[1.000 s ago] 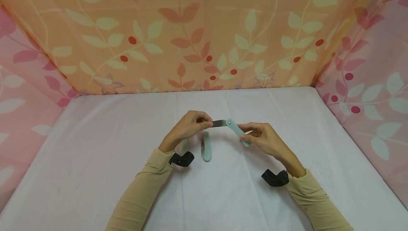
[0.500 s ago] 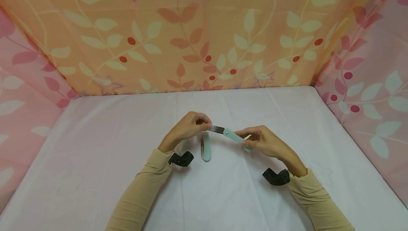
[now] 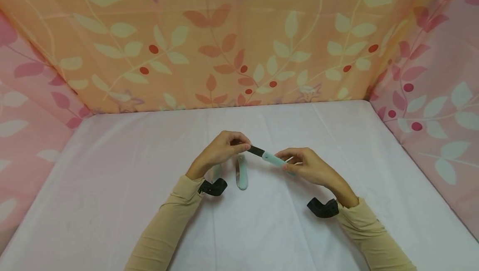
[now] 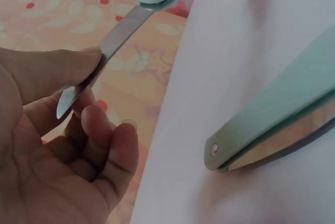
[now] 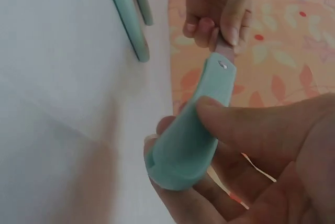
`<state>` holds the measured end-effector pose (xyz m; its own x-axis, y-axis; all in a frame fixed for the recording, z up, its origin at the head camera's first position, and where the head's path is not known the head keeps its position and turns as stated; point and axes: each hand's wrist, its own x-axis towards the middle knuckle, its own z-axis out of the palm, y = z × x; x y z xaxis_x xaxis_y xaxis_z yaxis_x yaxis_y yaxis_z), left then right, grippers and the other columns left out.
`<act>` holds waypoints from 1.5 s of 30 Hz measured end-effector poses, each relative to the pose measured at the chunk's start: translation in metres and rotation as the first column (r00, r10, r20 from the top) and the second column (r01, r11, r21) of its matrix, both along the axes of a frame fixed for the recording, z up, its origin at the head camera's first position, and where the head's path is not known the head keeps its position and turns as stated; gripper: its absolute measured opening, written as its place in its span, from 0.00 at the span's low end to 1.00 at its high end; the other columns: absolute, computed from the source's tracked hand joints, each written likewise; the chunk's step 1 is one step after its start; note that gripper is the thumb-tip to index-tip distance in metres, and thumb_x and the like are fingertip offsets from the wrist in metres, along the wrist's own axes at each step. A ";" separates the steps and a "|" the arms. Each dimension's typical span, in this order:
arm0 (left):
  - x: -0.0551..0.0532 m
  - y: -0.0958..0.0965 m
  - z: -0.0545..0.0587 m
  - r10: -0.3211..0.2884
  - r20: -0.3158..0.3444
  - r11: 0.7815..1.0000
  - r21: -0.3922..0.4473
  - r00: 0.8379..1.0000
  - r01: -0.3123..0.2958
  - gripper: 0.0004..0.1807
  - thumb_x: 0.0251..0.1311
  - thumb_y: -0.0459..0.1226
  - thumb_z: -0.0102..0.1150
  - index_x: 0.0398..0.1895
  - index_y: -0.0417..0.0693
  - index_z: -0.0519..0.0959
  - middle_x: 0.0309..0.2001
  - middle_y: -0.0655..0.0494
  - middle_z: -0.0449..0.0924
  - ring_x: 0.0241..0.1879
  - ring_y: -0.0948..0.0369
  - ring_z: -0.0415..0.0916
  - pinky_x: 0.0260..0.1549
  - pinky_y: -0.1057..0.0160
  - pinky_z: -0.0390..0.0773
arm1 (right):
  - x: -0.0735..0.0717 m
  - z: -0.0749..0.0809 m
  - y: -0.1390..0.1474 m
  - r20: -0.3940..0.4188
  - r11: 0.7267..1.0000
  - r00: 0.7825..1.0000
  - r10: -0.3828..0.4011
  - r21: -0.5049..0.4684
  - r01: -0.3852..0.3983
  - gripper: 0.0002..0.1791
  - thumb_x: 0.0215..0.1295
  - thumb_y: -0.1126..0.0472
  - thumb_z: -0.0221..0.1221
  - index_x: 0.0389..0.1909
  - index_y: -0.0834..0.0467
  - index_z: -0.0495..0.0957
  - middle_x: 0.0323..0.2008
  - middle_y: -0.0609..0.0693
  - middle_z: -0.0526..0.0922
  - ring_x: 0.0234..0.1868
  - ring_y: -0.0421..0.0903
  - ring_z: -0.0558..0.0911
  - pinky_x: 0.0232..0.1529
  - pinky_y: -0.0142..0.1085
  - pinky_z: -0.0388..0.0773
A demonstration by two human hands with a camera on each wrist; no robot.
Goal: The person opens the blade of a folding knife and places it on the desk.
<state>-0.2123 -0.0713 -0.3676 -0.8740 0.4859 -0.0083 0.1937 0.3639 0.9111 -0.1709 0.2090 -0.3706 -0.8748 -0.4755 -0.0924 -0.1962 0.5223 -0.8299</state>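
Between my two hands is a folding knife, its mint-green handle (image 3: 274,159) in line with the swung-out metal blade (image 3: 256,151). My left hand (image 3: 229,144) pinches the blade near its rounded tip, thumb on the flat face (image 4: 118,38). My right hand (image 3: 304,163) grips the handle, with the thumb on top and fingers underneath, as the right wrist view shows. A second mint-green folding knife (image 3: 242,173), folded, lies on the table below the left hand. Its rivet end (image 4: 222,145) looms close in the left wrist view.
Another pale green piece (image 3: 216,172) shows partly behind my left wrist. A white cloth covers the table (image 3: 149,204). Leaf-patterned curtains stand behind (image 3: 224,38) and at both sides. Each wrist carries a black camera mount (image 3: 323,208).
The handle has swung from an angle into line with the blade, my right hand lowering slightly. The blade face has turned from shiny to dark in the head view. The left hand barely moved.
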 end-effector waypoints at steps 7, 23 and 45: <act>0.000 0.002 -0.003 0.092 0.050 0.993 0.069 0.994 -0.096 0.08 0.65 0.37 0.63 0.42 0.44 0.85 0.41 0.42 0.83 0.36 0.56 0.74 0.35 0.68 0.72 | 0.001 -0.002 -0.006 -0.006 0.999 0.999 -0.051 -0.019 0.051 0.18 0.64 0.66 0.63 0.55 0.58 0.80 0.52 0.58 0.84 0.46 0.50 0.86 0.42 0.34 0.81; 0.001 0.001 -0.002 0.100 0.092 0.986 0.123 0.991 -0.111 0.10 0.63 0.40 0.65 0.44 0.46 0.85 0.38 0.51 0.85 0.42 0.43 0.76 0.43 0.49 0.79 | 0.003 -0.003 -0.007 -0.017 1.000 1.000 0.019 -0.016 -0.019 0.20 0.63 0.63 0.66 0.55 0.63 0.79 0.51 0.60 0.84 0.46 0.49 0.85 0.43 0.32 0.81; -0.006 -0.009 -0.005 0.094 0.044 0.995 -0.031 0.995 -0.093 0.21 0.61 0.38 0.67 0.55 0.40 0.79 0.40 0.51 0.79 0.36 0.59 0.75 0.34 0.66 0.74 | -0.008 -0.008 0.014 0.074 0.992 0.990 -0.123 -0.025 0.125 0.25 0.67 0.65 0.61 0.63 0.69 0.70 0.55 0.68 0.78 0.47 0.50 0.85 0.42 0.28 0.77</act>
